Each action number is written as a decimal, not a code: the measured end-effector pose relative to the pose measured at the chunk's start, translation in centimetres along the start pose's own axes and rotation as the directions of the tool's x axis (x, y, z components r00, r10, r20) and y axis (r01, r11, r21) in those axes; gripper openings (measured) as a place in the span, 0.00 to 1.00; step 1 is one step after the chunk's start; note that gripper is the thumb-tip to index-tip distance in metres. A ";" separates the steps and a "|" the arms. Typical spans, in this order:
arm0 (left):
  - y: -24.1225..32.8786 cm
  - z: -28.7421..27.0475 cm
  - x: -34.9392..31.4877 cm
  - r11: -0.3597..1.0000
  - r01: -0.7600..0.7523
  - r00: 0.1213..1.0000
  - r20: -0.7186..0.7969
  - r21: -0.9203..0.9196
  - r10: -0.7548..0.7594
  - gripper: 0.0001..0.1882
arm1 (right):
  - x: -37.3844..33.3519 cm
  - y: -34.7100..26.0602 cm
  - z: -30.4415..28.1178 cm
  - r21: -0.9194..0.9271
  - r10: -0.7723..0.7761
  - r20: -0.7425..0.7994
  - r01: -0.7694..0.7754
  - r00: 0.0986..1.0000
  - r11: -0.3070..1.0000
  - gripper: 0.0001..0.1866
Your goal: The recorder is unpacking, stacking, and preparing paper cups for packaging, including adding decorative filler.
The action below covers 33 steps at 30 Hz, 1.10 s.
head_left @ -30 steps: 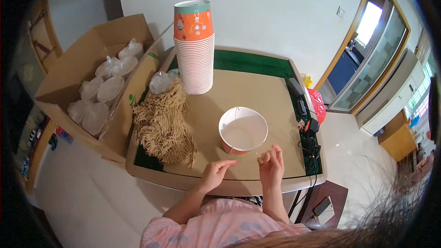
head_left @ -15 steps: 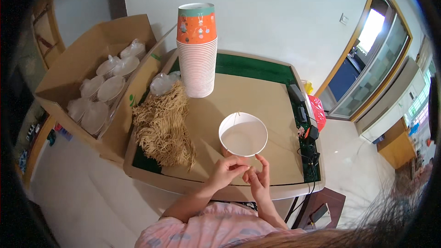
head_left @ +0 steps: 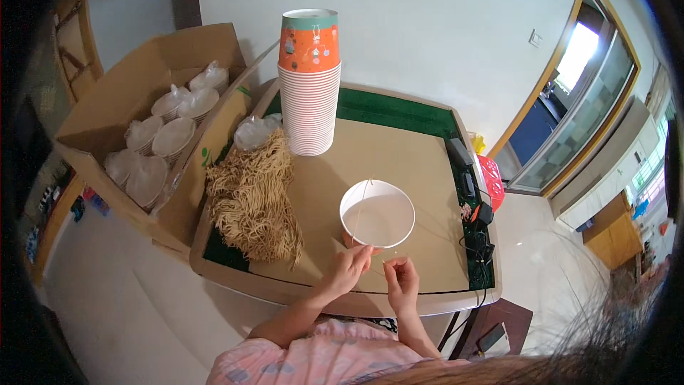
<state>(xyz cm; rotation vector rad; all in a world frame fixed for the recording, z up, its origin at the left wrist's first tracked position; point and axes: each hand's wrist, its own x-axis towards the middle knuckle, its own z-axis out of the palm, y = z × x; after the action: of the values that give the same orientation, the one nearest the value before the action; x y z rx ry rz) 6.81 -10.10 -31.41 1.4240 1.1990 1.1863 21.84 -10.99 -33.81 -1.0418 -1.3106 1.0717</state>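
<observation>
A white paper bucket point(head_left: 377, 207) with an orange outside stands open end up near the table's front edge. A thin tan cord point(head_left: 358, 215) runs from its far rim across the opening to its near left side. There my left hand point(head_left: 349, 269) pinches the cord, fingertips close to the near rim. To the right, just in front of the bucket, my right hand point(head_left: 402, 281) is closed in a pinch, with what looks like the cord's thin end at its fingertips. A loose bundle of tan cords point(head_left: 255, 199) lies left of the bucket.
A tall stack of nested paper buckets point(head_left: 311, 100), upside down, stands at the back left beside a clear plastic bag point(head_left: 254, 132). An open cardboard box point(head_left: 92, 135) at the left holds several plastic-wrapped stacks. Black adapters and cables point(head_left: 479, 246) line the table's right edge.
My hands have moved apart from their meeting point before the bucket. The right hand's raised fingers have folded in, and the cord now crosses the bucket's opening.
</observation>
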 end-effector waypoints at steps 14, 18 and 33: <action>-3.1 0.6 0.6 0.990 -0.059 0.985 0.152 -0.130 0.079 0.09 | -0.1 0.1 0.7 -0.184 -0.092 0.024 0.095 0.995 0.978 0.04; -2.5 0.4 0.6 0.979 -0.203 0.977 0.075 0.003 0.202 0.05 | 0.1 0.5 0.6 -0.108 -0.034 0.017 0.036 0.999 0.994 0.03; 0.9 -1.4 5.3 0.789 -0.414 0.904 0.105 0.455 0.413 0.05 | 1.7 2.7 0.6 0.137 0.189 -0.139 -0.170 0.972 0.976 0.05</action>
<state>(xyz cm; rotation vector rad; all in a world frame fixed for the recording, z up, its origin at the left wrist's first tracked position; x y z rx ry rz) 5.88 -4.88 -29.71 2.1422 1.2645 1.2289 21.21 -8.78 -36.11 -1.1404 -1.0293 1.1707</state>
